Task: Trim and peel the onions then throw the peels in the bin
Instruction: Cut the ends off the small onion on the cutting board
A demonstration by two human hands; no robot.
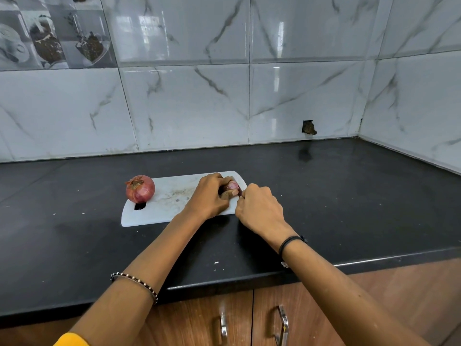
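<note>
White plastic cutting board (172, 196) lies on a black countertop (349, 196). At its right end the left hand (209, 196) is curled around a small red onion (231, 186), while the right hand (259, 208), closed in a fist, pinches at that onion's edge. A whole unpeeled red onion (140, 189) sits at the board's left end.

Even, cool daylight, sharp at centre

Window glare streaks the glossy wall tiles (184, 33) ahead of me; my arms cast soft shadows on the dark surface (349, 196). Straight lines bow toward the edges, and the corners look slightly soft.
</note>
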